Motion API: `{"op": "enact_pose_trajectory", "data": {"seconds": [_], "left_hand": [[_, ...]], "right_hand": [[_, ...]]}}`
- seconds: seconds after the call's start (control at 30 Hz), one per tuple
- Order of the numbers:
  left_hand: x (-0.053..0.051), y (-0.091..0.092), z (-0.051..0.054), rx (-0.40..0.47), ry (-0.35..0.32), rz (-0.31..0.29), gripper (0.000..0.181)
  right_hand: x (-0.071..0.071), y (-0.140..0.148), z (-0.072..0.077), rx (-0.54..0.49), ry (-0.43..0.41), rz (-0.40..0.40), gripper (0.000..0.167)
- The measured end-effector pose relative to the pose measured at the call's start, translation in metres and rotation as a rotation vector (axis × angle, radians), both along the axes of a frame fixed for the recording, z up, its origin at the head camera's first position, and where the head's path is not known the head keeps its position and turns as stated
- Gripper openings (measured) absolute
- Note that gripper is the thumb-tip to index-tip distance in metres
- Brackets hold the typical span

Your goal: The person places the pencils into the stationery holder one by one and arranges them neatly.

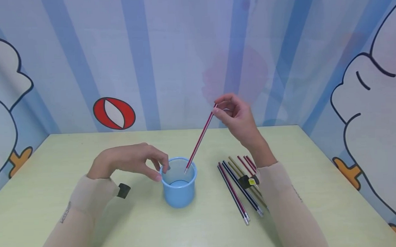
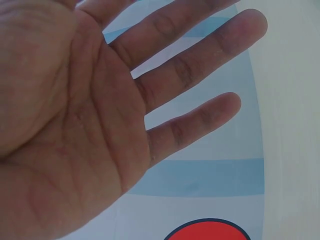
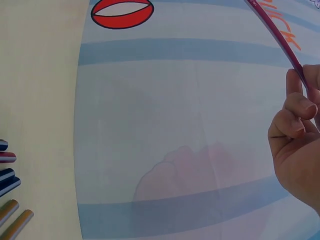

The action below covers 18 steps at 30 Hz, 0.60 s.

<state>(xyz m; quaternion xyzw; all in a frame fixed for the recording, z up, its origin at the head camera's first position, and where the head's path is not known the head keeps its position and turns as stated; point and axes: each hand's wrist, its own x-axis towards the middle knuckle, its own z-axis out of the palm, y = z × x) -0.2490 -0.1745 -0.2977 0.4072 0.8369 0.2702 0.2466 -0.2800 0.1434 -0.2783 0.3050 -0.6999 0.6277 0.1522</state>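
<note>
One close pinch: the right hand [image 1: 238, 118] has thumb and fingertip pressed onto the upper end of a red pencil [image 1: 201, 138], other fingers loosely curled. Gripping so high seems to leave most of the shaft free; it slants down and leftward from the grip, silver end at the mouth of the blue cup [image 1: 180, 197]. Left of that, the left hand [image 1: 133, 158] nips the rim, thumb outside, fingers over the edge, probably steadying it. Below the pinch, spare pencils [image 1: 234, 193] lie roughly lined up, perhaps for easy picking, some hidden under the right sleeve [image 1: 284, 200]. Beyond the grip: striped wall [image 1: 188, 47].
</note>
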Motion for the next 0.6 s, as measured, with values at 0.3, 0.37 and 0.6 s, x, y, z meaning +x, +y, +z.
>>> {"op": "enact_pose_trajectory", "data": {"seconds": [0.3, 0.37, 0.6], "left_hand": [[0.0, 0.0, -0.001, 0.006, -0.014, -0.001, 0.017], [0.0, 0.0, -0.001, 0.008, -0.015, -0.005, 0.017], [0.0, 0.0, 0.001, 0.01, -0.008, -0.017, 0.013]], "right_hand": [[0.002, -0.017, -0.009, 0.156, -0.047, 0.041, 0.02], [0.002, -0.021, -0.012, 0.192, -0.043, 0.054, 0.019], [0.003, -0.034, -0.02, 0.269, -0.017, 0.11, 0.016]]}}
